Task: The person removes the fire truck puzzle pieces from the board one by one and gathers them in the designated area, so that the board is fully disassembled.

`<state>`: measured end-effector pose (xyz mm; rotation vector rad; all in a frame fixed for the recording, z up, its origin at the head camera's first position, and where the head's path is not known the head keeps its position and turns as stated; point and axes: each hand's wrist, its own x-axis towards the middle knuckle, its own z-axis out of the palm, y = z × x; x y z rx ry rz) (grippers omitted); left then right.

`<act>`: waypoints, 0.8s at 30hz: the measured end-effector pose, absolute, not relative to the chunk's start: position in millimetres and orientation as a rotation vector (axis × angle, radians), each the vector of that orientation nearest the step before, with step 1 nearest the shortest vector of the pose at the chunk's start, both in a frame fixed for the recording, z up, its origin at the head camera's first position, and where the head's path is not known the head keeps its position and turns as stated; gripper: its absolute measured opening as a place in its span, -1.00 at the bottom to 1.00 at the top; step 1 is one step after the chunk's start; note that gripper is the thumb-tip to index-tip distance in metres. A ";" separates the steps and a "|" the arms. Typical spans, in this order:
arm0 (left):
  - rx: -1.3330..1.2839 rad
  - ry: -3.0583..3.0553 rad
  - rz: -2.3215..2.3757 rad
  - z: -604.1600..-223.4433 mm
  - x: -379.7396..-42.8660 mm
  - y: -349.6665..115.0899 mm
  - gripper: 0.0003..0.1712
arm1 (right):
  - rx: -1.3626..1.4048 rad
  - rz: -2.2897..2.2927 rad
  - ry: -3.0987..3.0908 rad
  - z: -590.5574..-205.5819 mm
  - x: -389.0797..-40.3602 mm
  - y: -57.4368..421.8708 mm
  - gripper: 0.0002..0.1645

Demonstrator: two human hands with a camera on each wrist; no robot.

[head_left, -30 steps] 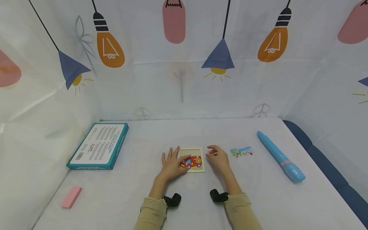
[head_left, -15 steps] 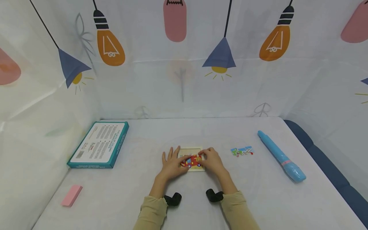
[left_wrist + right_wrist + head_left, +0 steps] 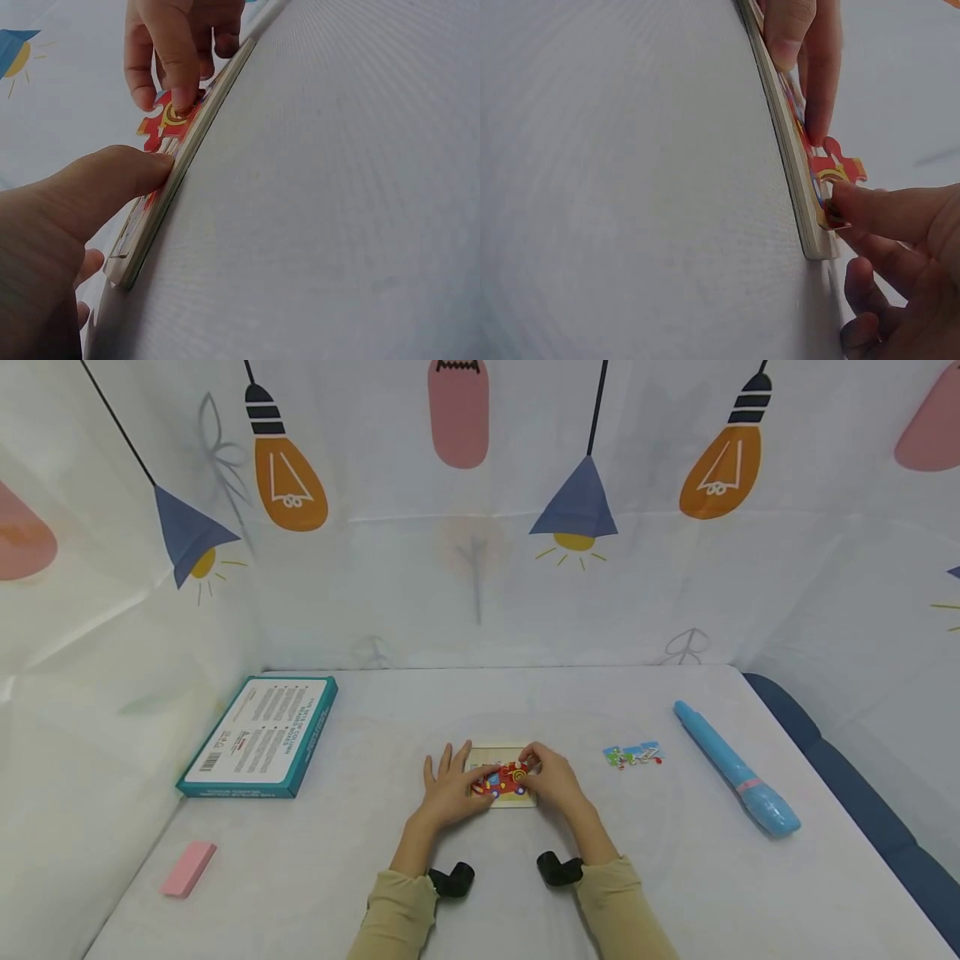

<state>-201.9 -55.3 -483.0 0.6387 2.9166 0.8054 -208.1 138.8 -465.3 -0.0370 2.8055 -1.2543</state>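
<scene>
A wooden puzzle board (image 3: 501, 753) with a red vehicle picture lies at the middle of the table. My left hand (image 3: 450, 795) rests over its left side, fingers spread, with the thumb (image 3: 142, 171) pressing near the board's front edge. At the right side, my right hand (image 3: 557, 782) pinches a red puzzle piece (image 3: 846, 163) between thumb and fingers. That piece, with a yellow ring on it, is tilted up out of the picture, as both wrist views show. The board's upper part shows bare wood.
Several joined blue-and-green puzzle pieces (image 3: 633, 754) lie right of the board. Farther right is a long light-blue pen-shaped object (image 3: 735, 768). A teal box (image 3: 258, 737) sits at the back left, a pink block (image 3: 189, 868) at the front left.
My right hand has moved left from beside the board onto its right side and taken hold of the red puzzle piece, now tilted. The left hand has stayed in place.
</scene>
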 end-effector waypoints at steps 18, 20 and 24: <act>0.359 3.047 0.865 -486.7 -201.5 -25.1 -0.50 | -0.039 -1.352 2.792 -465.0 -207.8 141.3 -0.79; 0.332 3.076 0.846 -487.1 -201.2 -20.3 -0.53 | -0.037 -1.359 2.785 -465.2 -208.2 141.6 -0.80; 0.305 3.088 0.833 -486.4 -200.0 -16.8 -0.56 | -0.033 -1.403 2.764 -467.6 -210.4 143.8 -0.82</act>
